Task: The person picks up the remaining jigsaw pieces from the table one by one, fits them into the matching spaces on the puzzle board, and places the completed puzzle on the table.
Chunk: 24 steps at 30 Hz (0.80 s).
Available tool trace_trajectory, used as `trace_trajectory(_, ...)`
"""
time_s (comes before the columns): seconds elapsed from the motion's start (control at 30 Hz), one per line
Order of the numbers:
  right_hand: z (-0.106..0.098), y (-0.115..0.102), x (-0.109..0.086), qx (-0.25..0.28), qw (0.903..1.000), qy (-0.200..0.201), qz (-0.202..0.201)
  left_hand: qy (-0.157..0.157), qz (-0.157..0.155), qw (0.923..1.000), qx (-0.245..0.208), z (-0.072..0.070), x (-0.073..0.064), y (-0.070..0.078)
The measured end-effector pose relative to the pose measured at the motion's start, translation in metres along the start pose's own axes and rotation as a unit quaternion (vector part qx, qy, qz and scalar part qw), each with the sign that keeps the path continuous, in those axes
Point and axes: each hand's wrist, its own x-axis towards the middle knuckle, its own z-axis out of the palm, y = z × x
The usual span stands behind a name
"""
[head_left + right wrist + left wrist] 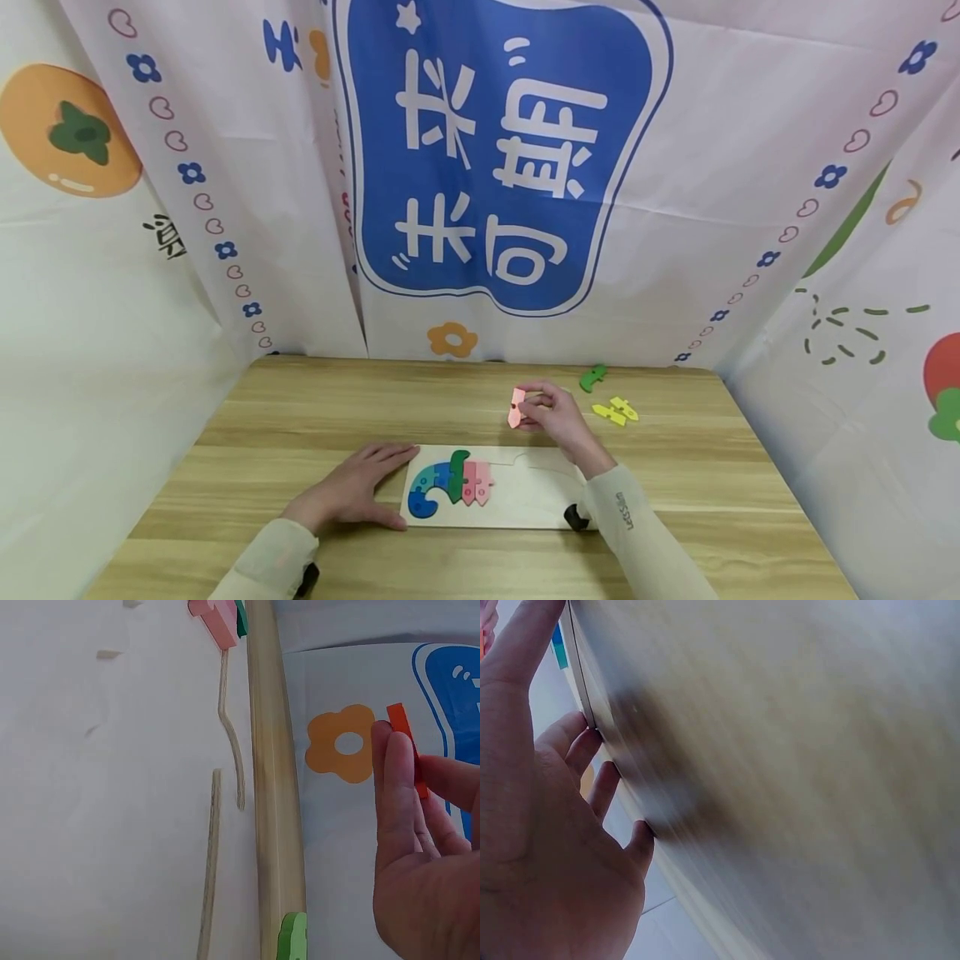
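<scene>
By the right hand [551,414] the piece [515,413] is pinched beyond the board [528,502], whose left end is touched by the spread left hand [348,489]; presumably light, stiff and smooth, the piece is best gripped by its edges.

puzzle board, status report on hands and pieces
Right grip pinching salmon piece, beyond puzzle board. Left grip at board's left edge. Board part-filled, left side. Right sleeve hiding near right corner.
</scene>
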Motion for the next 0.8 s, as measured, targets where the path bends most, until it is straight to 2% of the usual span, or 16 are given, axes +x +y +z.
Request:
trace_trajectory(0.37,0.001,0.002,-0.020,-0.047,0.9974,-0.056,-0.004,-0.002,0.001,1.0000,0.000,0.000,0.000,0.000)
trace_trajectory(0.57,0.007,0.009,-0.034,-0.068,0.9930,-0.095,0.015,-0.003,0.002,1.0000,-0.001,0.000,-0.001,0.001)
trace_trajectory(0.8,0.016,0.020,-0.046,-0.095,0.9875,-0.126,0.005,-0.002,0.003,1.0000,-0.002,-0.001,0.000,0.001)
